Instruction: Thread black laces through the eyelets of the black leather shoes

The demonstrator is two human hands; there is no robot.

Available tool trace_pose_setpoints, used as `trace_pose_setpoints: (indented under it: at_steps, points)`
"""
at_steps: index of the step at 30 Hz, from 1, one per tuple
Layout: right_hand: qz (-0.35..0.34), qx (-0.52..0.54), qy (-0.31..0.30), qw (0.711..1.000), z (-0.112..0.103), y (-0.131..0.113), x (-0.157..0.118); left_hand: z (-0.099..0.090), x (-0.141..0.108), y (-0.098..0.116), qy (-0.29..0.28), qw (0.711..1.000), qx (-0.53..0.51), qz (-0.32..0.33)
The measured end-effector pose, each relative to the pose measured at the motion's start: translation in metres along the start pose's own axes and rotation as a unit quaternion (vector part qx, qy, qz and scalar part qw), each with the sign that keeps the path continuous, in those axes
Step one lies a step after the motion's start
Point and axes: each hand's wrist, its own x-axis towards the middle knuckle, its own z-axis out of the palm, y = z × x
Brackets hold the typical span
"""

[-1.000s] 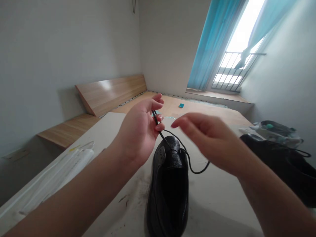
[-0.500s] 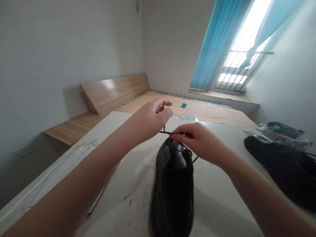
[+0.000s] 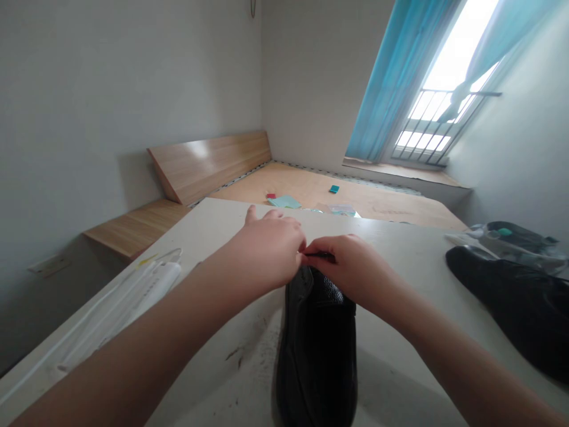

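Note:
A black leather shoe (image 3: 317,350) rests on the white table with its toe pointing away from me and its opening toward me. Over its front part my right hand (image 3: 351,264) is closed in a pinch on the dark shoelace (image 3: 323,255). My left hand (image 3: 271,252) meets it from the left, fingers bent toward the same lace and closed at the tips, while its thumb side faces away. The two hands touch or nearly touch above the shoe. They cover the toe, the eyelets and most of the lace.
Another black shoe (image 3: 507,296) lies at the right, beside a clear plastic bag (image 3: 528,240). A white plastic-wrapped item (image 3: 142,290) lies on the left of the white table (image 3: 400,243). Beyond are a wooden board (image 3: 382,201), a teal packet (image 3: 334,189) and a light-green sheet (image 3: 284,201).
My left hand has come down from above the shoe to meet the right hand at the lace. The right hand has dropped slightly, still pinching the lace. The view has shifted a little.

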Motion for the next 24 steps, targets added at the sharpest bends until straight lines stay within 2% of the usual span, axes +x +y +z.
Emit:
trace_pose_setpoints:
  at_steps: [3, 6, 15, 19, 24]
  points:
    - [0.004, 0.010, 0.003, 1.000, -0.002, 0.003, 0.001, -0.003, 0.002, -0.005, -0.031, 0.998, -0.049, 0.030]
    - [0.005, 0.025, -0.007, 1.000, -0.003, 0.005, 0.002, -0.003, 0.002, -0.009, -0.052, 0.995, -0.084, 0.027]
    - [0.056, -0.005, -0.022, 0.998, -0.001, 0.001, -0.001, 0.003, 0.006, -0.017, -0.032, 0.998, -0.058, -0.023]
    - [0.073, -0.034, -0.063, 0.995, -0.002, 0.001, -0.003, 0.007, 0.007, -0.014, -0.072, 0.996, -0.039, -0.035]
    - [0.075, -0.032, -0.115, 0.990, -0.005, 0.009, -0.002, 0.013, 0.006, -0.005, -0.102, 0.994, -0.047, -0.007]
